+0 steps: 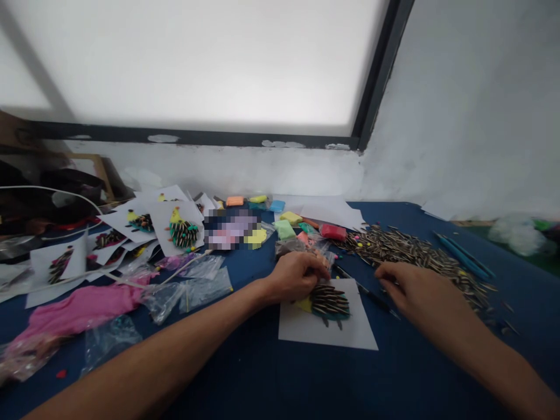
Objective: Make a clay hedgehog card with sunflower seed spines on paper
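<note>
A white paper card [328, 338] lies on the blue table, bearing a hedgehog figure [330, 303] of yellow and green clay with striped sunflower seeds as spines. My left hand [297, 275] rests at the card's upper left edge, fingers curled by the top of the figure; anything in them is hidden. To the right, my right hand [405, 286] has thumb and forefinger brought together at the near edge of a sunflower seed pile [406, 248]. Whatever those fingertips hold is too small to make out. Between the hands lies a dark pen [378, 302].
Packets of coloured clay, one of them red [333, 232], sit behind the card. Finished hedgehog cards [177, 227] are heaped at the left, near a pink cloth [87, 306] and clear plastic bags [205, 291]. Blue tweezers [466, 256] lie right of the seeds.
</note>
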`<state>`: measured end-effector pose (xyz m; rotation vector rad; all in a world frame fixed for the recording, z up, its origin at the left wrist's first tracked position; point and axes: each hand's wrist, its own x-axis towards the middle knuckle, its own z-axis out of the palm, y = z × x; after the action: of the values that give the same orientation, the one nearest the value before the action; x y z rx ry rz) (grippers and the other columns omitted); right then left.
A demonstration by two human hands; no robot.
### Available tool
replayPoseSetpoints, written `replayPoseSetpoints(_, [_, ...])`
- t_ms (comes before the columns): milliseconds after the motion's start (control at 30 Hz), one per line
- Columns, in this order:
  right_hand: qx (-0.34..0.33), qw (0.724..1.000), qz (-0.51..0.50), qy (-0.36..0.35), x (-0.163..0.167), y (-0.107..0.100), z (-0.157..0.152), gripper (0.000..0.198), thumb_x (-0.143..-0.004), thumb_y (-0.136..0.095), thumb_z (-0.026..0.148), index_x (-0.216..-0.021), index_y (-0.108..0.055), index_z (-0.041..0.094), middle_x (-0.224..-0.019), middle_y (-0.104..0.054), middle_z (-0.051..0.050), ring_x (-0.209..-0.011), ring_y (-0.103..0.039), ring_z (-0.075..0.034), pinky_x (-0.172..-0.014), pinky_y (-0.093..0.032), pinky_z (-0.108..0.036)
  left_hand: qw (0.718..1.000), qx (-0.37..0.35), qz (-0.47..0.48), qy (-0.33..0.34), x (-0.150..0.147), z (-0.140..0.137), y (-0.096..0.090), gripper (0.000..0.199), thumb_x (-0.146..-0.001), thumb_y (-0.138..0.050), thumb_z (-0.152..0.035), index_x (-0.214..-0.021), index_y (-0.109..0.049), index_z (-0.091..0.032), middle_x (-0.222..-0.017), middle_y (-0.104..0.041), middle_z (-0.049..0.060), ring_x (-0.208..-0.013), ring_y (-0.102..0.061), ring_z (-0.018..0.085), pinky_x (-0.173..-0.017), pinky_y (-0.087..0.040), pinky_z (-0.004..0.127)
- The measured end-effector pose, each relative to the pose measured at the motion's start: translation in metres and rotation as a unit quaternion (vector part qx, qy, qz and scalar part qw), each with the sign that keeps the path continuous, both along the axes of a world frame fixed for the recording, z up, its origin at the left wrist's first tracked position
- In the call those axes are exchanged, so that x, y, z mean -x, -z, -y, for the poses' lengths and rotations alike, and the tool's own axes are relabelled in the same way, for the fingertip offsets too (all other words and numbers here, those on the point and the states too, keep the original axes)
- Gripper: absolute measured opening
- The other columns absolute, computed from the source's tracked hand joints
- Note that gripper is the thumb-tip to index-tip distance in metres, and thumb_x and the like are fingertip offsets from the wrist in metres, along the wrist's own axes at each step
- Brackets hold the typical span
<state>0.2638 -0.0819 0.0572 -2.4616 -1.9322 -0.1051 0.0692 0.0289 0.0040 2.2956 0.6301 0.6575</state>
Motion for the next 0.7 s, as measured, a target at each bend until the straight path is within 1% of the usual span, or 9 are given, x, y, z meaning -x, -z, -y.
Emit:
replayPoseSetpoints(100, [0.029, 0.999, 0.006, 0.017, -0.009, -0.001, -0.002, 0.022, -0.086, -0.048, 0.024, -0.092, -0.069, 0.027, -0.096, -0.072, -0.003, -0.085, -0.065, -0.025, -0.063, -0.040, -0.031, 1.000, -0.001, -0.002, 0.000, 0.000, 0.000, -0.001, 0.041, -0.063, -0.044, 0.000, -0.083, -0.075, -0.017, -0.079, -0.070, 0.001, -0.071, -0.058, 0.012, -0.066, -0.045, 0.020])
replayPoseSetpoints(200, [0.067, 0.998, 0.007, 0.011, -0.013, 0.000, -0.003, 0.019, -0.084, -0.052, 0.023, -0.087, -0.070, 0.027, -0.092, -0.072, -0.003, -0.083, -0.066, -0.024, -0.063, -0.039, -0.030, 1.000, -0.004, -0.007, -0.006, 0.000, 0.000, -0.001, 0.041, -0.063, -0.044, 0.000, -0.084, -0.075, -0.018, -0.082, -0.070, 0.001, -0.073, -0.059, 0.013, -0.066, -0.044, 0.020])
replayPoseSetpoints(300, [0.082, 0.997, 0.010, 0.002, -0.013, 0.001, -0.003, 0.017, -0.081, -0.055, 0.021, -0.084, -0.071, 0.026, -0.089, -0.072, -0.003, -0.083, -0.066, -0.024, -0.063, -0.039, -0.030, 1.000, -0.008, -0.008, -0.004, 0.000, 0.000, -0.001, 0.041, -0.063, -0.044, 0.000, -0.084, -0.075, -0.017, -0.082, -0.070, 0.001, -0.073, -0.059, 0.013, -0.066, -0.044, 0.020])
replayPoseSetpoints(433, [0.092, 0.996, 0.009, -0.001, -0.012, 0.000, -0.003, 0.018, -0.081, -0.054, 0.020, -0.082, -0.071, 0.028, -0.083, -0.072, -0.002, -0.078, -0.066, -0.023, -0.058, -0.036, -0.028, 1.000, -0.009, -0.021, -0.003, 0.000, 0.001, -0.002, 0.041, -0.064, -0.044, -0.001, -0.085, -0.075, -0.017, -0.081, -0.070, 0.002, -0.072, -0.059, 0.013, -0.065, -0.044, 0.020])
replayPoseSetpoints(533, [0.093, 0.996, 0.012, -0.007, -0.011, -0.001, -0.002, 0.017, -0.081, -0.054, 0.019, -0.078, -0.069, 0.026, -0.082, -0.071, -0.003, -0.076, -0.065, -0.022, -0.057, -0.035, -0.028, 1.000, -0.005, -0.026, -0.003, 0.001, 0.002, -0.004, 0.041, -0.064, -0.043, -0.002, -0.085, -0.075, -0.017, -0.081, -0.070, 0.002, -0.073, -0.059, 0.013, -0.065, -0.045, 0.020])
replayPoseSetpoints(700, [0.074, 0.997, 0.020, -0.032, -0.010, 0.002, -0.001, 0.016, -0.082, -0.051, 0.017, -0.074, -0.064, 0.022, -0.083, -0.067, -0.005, -0.074, -0.063, -0.021, -0.057, -0.034, -0.027, 1.000, -0.001, -0.023, -0.004, 0.001, 0.002, -0.005, 0.041, -0.063, -0.043, -0.001, -0.084, -0.075, -0.017, -0.082, -0.070, 0.002, -0.073, -0.059, 0.013, -0.066, -0.045, 0.020])
